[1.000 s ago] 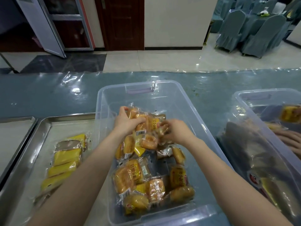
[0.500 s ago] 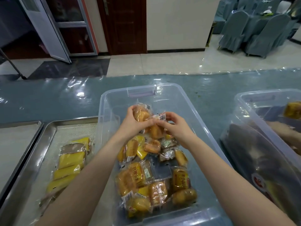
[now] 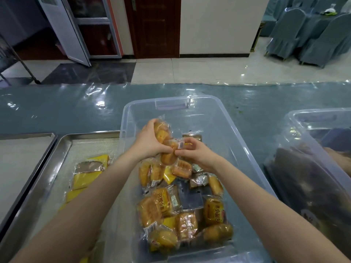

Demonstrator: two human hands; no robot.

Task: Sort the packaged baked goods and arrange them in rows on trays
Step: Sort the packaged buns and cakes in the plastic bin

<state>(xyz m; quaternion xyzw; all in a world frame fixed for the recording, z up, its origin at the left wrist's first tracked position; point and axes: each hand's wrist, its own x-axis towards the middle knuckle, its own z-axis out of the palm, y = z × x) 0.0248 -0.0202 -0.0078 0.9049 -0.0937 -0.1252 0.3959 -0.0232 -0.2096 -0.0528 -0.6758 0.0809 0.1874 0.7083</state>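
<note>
A clear plastic bin (image 3: 218,118) in front of me holds several wrapped golden bread buns (image 3: 213,210) and small cakes. Above the bin's middle, my left hand (image 3: 150,143) is shut on a bunch of wrapped buns (image 3: 162,132). My right hand (image 3: 197,154) pinches the wrapper of one bun (image 3: 179,145) at the edge of that bunch, touching my left hand. To the left lies a steel tray (image 3: 62,147) with a column of yellow wrapped cakes (image 3: 84,179) and one brown one (image 3: 90,166).
A second steel tray (image 3: 24,137) sits at the far left. Another clear bin (image 3: 296,118) with dark packets stands at the right, a second person's hand behind its wall. The table has a shiny blue plastic cover (image 3: 66,109). Covered chairs (image 3: 307,33) stand beyond.
Both hands have lifted the bunch of wrapped buns up out of the pile in the bin. My right hand has shifted from the pile to one bun's wrapper.
</note>
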